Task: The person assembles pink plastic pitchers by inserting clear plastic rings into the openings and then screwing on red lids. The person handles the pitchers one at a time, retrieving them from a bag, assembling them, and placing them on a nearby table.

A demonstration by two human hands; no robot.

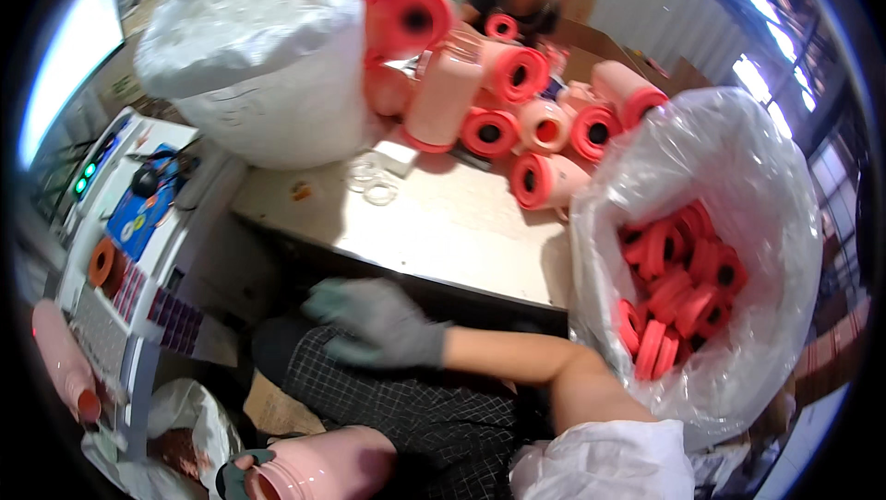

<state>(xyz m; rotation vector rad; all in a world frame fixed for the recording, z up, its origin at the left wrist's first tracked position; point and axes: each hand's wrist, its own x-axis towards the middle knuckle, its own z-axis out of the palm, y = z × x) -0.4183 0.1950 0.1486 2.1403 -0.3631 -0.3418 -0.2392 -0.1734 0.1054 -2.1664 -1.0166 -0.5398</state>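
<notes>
My left hand (pixel 238 474), in a dark green-grey glove, grips a pink wide-mouthed jar (pixel 346 459) by its threaded neck at the lower edge. The jar lies tilted across my lap, its mouth toward the left. Most of that hand is hidden or cut off by the frame. Above my knee, in front of the table, is my right hand (pixel 377 325) in a grey glove with greenish fingers. Its fingers are somewhat blurred but look stretched out to the left, with nothing visible in them. Dark checked cloth (pixel 406 408) covers my legs.
Several pink jars with red ring lids (pixel 443 99) crowd the white table (pixel 443 232). Clear rings (pixel 379 192) lie near a white sack (pixel 277 122). A plastic-lined bag (pixel 600 251) at right holds red lids (pixel 678 288). A machine (pixel 138 352) stands left; a person (pixel 517 2) sits beyond.
</notes>
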